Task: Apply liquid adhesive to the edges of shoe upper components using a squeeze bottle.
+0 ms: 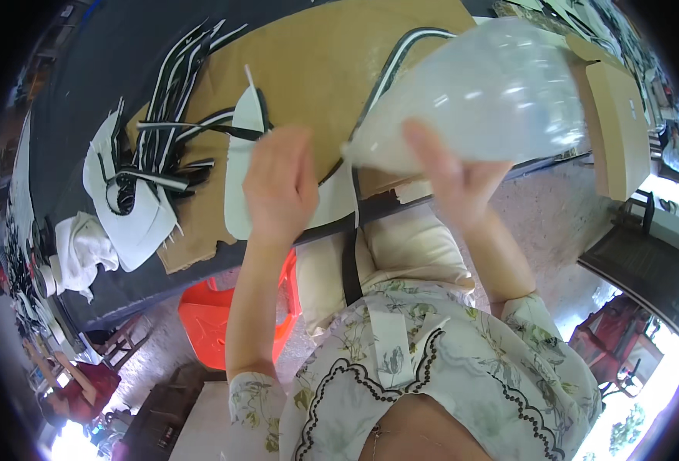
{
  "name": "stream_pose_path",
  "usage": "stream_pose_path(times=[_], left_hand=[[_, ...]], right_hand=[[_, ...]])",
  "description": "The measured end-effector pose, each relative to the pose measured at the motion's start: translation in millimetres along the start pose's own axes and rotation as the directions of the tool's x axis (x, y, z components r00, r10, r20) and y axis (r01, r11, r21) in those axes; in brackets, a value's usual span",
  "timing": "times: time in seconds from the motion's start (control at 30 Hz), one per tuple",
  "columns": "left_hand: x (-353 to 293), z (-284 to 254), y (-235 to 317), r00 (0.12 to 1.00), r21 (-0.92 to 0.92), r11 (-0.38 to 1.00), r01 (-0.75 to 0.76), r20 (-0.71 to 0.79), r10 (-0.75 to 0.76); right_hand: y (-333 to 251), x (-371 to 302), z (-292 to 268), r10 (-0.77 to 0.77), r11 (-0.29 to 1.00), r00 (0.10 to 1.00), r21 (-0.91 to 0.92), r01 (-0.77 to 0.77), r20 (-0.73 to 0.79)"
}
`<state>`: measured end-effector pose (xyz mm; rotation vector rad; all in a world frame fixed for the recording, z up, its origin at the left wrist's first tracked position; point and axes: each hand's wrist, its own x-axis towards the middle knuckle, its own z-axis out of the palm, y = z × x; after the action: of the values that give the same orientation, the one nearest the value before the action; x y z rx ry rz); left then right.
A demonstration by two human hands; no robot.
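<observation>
My left hand [282, 184] is a closed, blurred fist above a white flat piece [241, 165] with a dark strap [239, 132] at its upper part. Its fingers are curled inward, and whatever they may hold is hidden. A clear, puffed-out plastic bag [485, 92] fills the upper right. My right hand [462, 177] is at the bag's lower edge, its thumb in front of the film and its other fingers mostly hidden behind it. A black strip with a white stripe [389, 69] curves past the bag's left side; a narrow strap [352, 261] hangs over the table edge toward me.
Brown cardboard [308, 69] covers part of the dark table [78, 100]. Bundled black-and-white strips [174, 100], white cut pieces [136, 223] and a white cloth [84, 250] lie left. A cardboard box [620, 127] stands right. A red stool [201, 315] is below; another person [86, 392] sits lower left.
</observation>
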<state>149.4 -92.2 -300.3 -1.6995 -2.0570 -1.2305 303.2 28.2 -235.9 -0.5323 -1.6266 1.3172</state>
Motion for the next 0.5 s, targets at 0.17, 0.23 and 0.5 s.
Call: stream_pose_path(times=[0.17, 0.23, 0.5], left_hand=[[-34, -21, 20, 0.977, -0.040, 0.998, -0.038, 0.206, 0.046], [-42, -24, 20, 0.972, 0.007, 0.995, -0.095, 0.215, 0.091], [-43, -24, 14, 0.976, -0.019, 0.990, -0.138, 0.168, 0.139]], right_hand=[[-9, 6, 6, -0.043, 0.975, 0.999, -0.219, 0.042, 0.001], [-12, -13, 15, -0.296, 0.786, 0.946, -0.528, 0.321, 0.135], [-17, -25, 6, -0.185, 0.872, 0.903, -0.359, 0.333, 0.387]])
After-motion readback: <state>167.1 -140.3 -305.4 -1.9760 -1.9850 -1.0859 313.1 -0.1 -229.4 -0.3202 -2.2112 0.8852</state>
